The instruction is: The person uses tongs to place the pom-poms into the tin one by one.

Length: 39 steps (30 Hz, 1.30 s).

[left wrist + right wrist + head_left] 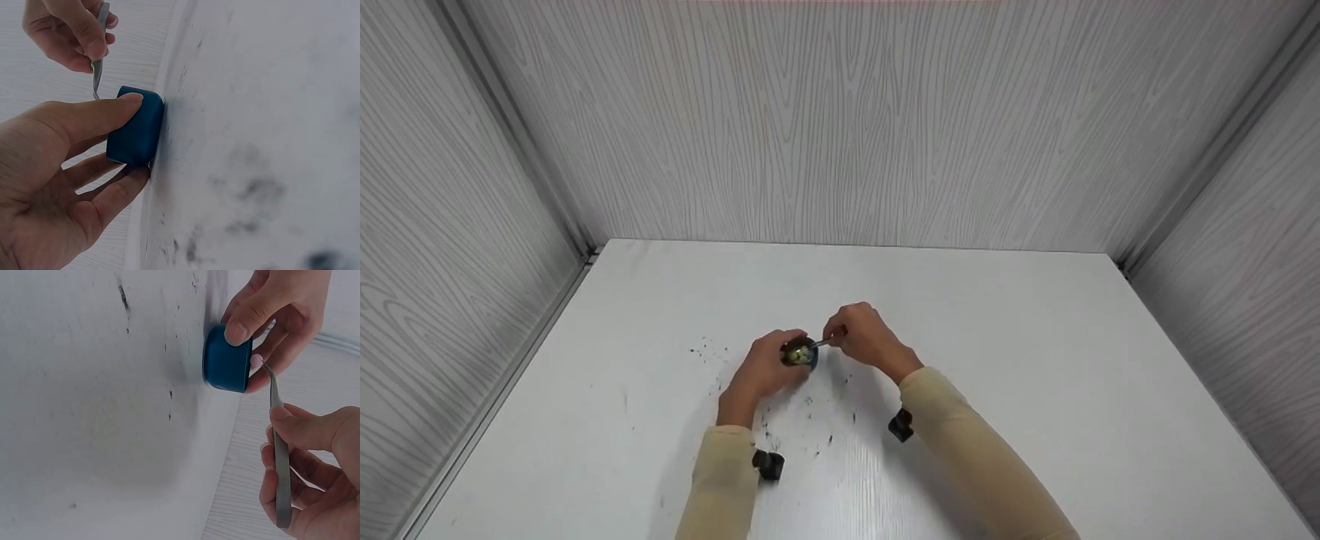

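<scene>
A small blue cup (138, 132) stands on the white table, gripped between the thumb and fingers of my left hand (769, 365). Small yellowish and pale pieces (799, 355) show inside it in the head view. My right hand (864, 335) pinches a pair of metal tweezers (280, 467) with a bent tip. In the right wrist view a small pale pink ball (257, 361) is at the tweezer tips, right by the cup's rim. From the left wrist view, the cup hides the tweezer tips.
Dark specks and smudges (830, 439) mark the white tabletop (997, 337) around and in front of the hands. Grey wood-grain panels (840, 120) rise behind the table and on both sides. Each sleeved wrist carries a small black camera (769, 465).
</scene>
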{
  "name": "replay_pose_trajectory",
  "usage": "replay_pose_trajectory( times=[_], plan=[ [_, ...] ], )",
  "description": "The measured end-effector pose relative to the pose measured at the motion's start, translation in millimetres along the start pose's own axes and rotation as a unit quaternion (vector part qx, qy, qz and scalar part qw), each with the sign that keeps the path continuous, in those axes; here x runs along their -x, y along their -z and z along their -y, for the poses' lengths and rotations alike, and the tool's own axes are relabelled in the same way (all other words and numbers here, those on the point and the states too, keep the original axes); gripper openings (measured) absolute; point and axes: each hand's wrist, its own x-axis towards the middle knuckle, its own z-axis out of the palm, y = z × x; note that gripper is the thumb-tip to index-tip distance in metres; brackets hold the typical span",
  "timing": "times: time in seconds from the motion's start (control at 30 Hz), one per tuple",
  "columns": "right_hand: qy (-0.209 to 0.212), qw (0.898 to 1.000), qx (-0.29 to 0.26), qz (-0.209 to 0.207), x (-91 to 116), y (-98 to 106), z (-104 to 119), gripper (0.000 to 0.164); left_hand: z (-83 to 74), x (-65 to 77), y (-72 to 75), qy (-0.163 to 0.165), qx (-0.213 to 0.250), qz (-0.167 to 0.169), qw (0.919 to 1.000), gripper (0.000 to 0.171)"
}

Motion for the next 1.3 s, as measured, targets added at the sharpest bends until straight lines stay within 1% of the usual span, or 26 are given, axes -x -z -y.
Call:
replay_pose_trajectory(
  times=[0.17, 0.33, 0.5, 0.63, 0.8, 0.93, 1.03, 1.1, 1.2, 1.3],
  plan=[
    [0.01, 1.0, 0.0, -0.009, -2, -7, 1, 0.011, 0.9, -0.3, 0.2, -0.012, -0.001, -0.007, 0.9999, 0.053],
    [0.012, 1.0, -0.005, 0.0, -2, -13, 0, 0.01, 2.1, 0.7, -1.1, -0.005, -0.001, -0.004, 1.0, 0.053],
    [0.01, 1.0, -0.008, -0.009, -2, -13, 1, 0.013, 0.5, -0.7, -1.0, -0.011, 0.0, -0.005, 0.9999, 0.054],
    [0.009, 1.0, -0.012, -0.009, 1, -10, 1, 0.013, -0.4, -0.2, -0.8, -0.008, -0.006, -0.005, 0.9999, 0.054],
    [-0.005, 1.0, -0.021, -0.006, 7, -3, -3, 0.011, -0.4, 1.1, -0.6, -0.004, -0.005, 0.0, 1.0, 0.053],
    [0.004, 1.0, -0.017, 0.001, 14, 7, -9, 0.011, -0.9, 3.3, -0.1, 0.016, 0.003, 0.001, 0.9999, 0.058],
    [0.007, 1.0, 0.002, 0.009, 22, 16, -13, 0.012, -1.1, 4.3, -0.7, 0.026, 0.003, 0.004, 0.9997, 0.059],
    [0.002, 1.0, 0.011, 0.013, 28, 23, -16, 0.012, -1.0, 3.9, -1.0, 0.025, 0.0, 0.005, 0.9997, 0.059],
    [0.003, 1.0, 0.023, 0.011, 36, 33, -22, 0.012, -1.0, 2.8, -0.5, 0.016, -0.004, 0.005, 0.9998, 0.057],
    [0.002, 1.0, 0.022, 0.014, 44, 43, -28, 0.013, -0.8, 2.8, 0.3, 0.014, -0.004, 0.005, 0.9999, 0.056]
  ],
)
